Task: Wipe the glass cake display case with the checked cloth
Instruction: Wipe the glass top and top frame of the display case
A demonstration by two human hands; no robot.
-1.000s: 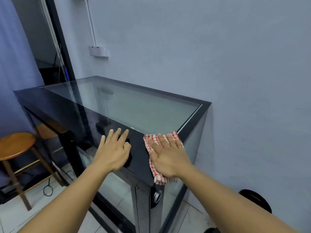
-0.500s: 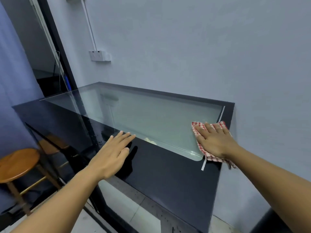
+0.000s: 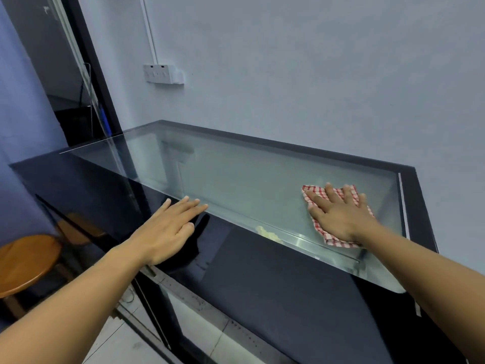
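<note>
The glass cake display case (image 3: 236, 174) has a clear top pane framed in black and stands against the wall. A red-and-white checked cloth (image 3: 313, 193) lies flat on the right part of the pane. My right hand (image 3: 338, 216) presses on the cloth with fingers spread and straight, covering most of it. My left hand (image 3: 168, 227) rests flat on the black front band of the case top, fingers straight and pointing toward the glass.
A round wooden stool (image 3: 26, 261) stands at the lower left beside the case. A white socket box (image 3: 164, 74) is mounted on the wall behind. A dark doorway (image 3: 70, 82) opens at the left. Something pale yellow (image 3: 267, 233) shows inside the case.
My right hand has slid the cloth from the front right corner up onto the glass pane and leftward. My left hand has stayed flat on the front band. The view has come closer.
</note>
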